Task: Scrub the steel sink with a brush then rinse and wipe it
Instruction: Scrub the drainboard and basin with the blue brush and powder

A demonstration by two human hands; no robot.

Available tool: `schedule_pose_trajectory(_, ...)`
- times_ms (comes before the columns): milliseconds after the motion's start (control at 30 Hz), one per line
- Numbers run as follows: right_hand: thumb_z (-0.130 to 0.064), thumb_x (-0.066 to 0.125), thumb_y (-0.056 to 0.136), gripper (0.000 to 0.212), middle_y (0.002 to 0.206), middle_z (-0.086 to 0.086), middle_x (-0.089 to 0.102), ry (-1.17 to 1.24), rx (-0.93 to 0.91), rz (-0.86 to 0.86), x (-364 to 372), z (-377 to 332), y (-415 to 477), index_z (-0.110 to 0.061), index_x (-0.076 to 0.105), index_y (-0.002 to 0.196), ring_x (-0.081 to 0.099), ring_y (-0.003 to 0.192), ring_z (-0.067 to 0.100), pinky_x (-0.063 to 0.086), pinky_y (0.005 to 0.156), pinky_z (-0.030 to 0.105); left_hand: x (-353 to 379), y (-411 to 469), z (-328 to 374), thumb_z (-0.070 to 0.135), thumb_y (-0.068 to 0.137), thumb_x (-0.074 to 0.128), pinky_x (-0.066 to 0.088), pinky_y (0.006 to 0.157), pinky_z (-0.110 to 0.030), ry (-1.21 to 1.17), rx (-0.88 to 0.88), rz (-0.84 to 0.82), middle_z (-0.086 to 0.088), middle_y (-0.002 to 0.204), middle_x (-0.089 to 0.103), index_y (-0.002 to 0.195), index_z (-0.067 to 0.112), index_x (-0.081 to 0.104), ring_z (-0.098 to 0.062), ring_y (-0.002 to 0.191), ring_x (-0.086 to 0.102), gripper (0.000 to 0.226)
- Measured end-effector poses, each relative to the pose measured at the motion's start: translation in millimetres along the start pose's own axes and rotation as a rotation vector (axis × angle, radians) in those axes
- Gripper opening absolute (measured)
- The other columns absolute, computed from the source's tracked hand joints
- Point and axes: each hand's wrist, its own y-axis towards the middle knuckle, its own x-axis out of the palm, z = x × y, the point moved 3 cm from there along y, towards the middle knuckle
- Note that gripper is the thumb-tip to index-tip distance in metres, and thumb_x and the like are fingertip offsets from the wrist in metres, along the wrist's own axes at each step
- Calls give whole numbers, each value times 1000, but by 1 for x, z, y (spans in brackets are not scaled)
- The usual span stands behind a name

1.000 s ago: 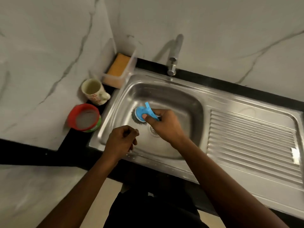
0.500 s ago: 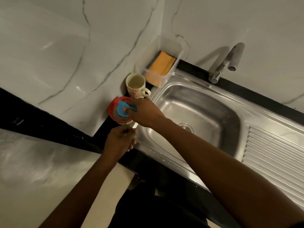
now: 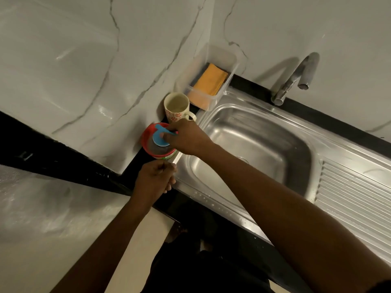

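Right hand (image 3: 186, 137) grips the blue brush (image 3: 161, 137) by its handle, fingers curled round it, and holds the round head down in the red tub (image 3: 147, 135), which stands on the black worktop (image 3: 133, 163) just beside the steel sink (image 3: 254, 140). The bristles and the tub's contents are hard to make out. Left hand (image 3: 153, 179) hangs at the sink's front corner, knuckles up, fingers curled under; whether it holds anything cannot be told. The drain (image 3: 242, 159) is mostly hidden by the right forearm. The draining board (image 3: 355, 193) is cut off at the frame edge. A mug (image 3: 176, 106) stands just behind the tub.
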Motion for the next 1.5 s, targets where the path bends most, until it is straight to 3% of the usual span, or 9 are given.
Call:
schedule_pose_trajectory(100,-44,64,98,33,94,-3,73,42,36,70,-38,25,-35,-21,79,115,65,79,10,48,67,27,20,2,9,23,101,66,49,57,-30,-2,24,-25,-9,67,69,85,8,72,-20,56,58,23)
schedule_pose_trajectory(233,-49,65,98,30,69,-11,69,200,186,203,-91,80,-100,-29,81,113,61,60,4,52,64,31,63,3,24,20,101,66,46,54,-30,14,72,-89,-9,64,68,84,6,72,-22,52,56,22)
schedule_pose_trajectory(400,-47,68,97,37,51,-11,55,328,410,427,-151,164,-200,-13,82,101,47,45,3,42,55,27,136,-5,42,22,100,68,47,57,-33,106,155,-242,-9,64,70,82,11,74,-21,50,58,22)
schedule_pose_trajectory(533,-43,67,99,30,56,-3,50,410,566,577,-188,223,-282,-18,81,106,39,42,6,33,40,21,200,-20,54,32,94,69,48,55,-34,156,196,-353,-7,64,70,74,20,72,-20,51,59,23)
schedule_pose_trajectory(700,-47,65,98,36,64,3,52,446,702,709,-210,298,-358,-20,76,120,39,50,11,33,42,24,265,-37,64,22,100,66,50,54,-32,240,237,-454,-7,66,71,79,12,71,-17,52,60,24)
schedule_pose_trajectory(833,-46,74,91,37,71,-12,64,312,750,774,-210,347,-381,-22,78,119,52,59,5,40,57,26,300,-49,72,19,101,64,49,50,-28,259,247,-495,-10,65,71,85,4,71,-16,50,58,23)
schedule_pose_trajectory(1000,-39,75,91,40,112,2,77,206,868,795,-187,375,-357,-25,73,128,70,91,19,55,78,33,314,-54,70,23,101,65,51,52,-30,307,244,-501,-7,66,72,85,7,71,-16,52,60,23)
schedule_pose_trajectory(1267,-50,66,95,46,116,-1,76,30,647,637,-141,352,-314,-39,61,140,73,100,24,60,84,41,322,-58,70,26,101,65,52,57,-32,362,201,-485,-6,69,73,88,8,72,-18,56,62,24)
schedule_pose_trajectory(1500,-45,65,97,38,89,-2,74,49,929,871,-191,416,-411,-29,70,130,69,74,19,57,63,37,327,-56,67,27,102,65,53,59,-31,377,186,-489,-5,69,74,89,11,73,-19,57,63,23)
